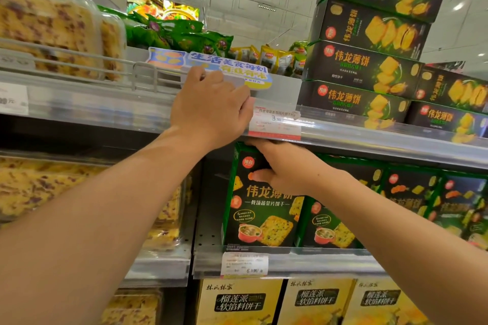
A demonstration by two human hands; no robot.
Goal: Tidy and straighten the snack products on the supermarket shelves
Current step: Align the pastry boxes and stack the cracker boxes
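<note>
My left hand (211, 105) is raised to the upper shelf's front rail (369, 137). Its fingers curl over the rail's edge, between a blue and yellow promo sign (227, 66) and a price tag (276, 121). Just below, my right hand (282, 169) grips the top of an upright dark green cracker box (261, 219) on the middle shelf, with the fingers over its top edge and the thumb on its front. Similar green boxes (412, 192) stand in a row to its right. Flat dark cracker boxes (369, 60) are stacked on the upper shelf.
Clear tubs of yellow cake (52, 29) fill the left shelves behind a wire rail. Green snack bags (169, 31) and yellow packets (269, 58) lie at the back of the upper shelf. Yellow boxes (237, 301) stand on the lowest shelf. A gap shows left of the gripped box.
</note>
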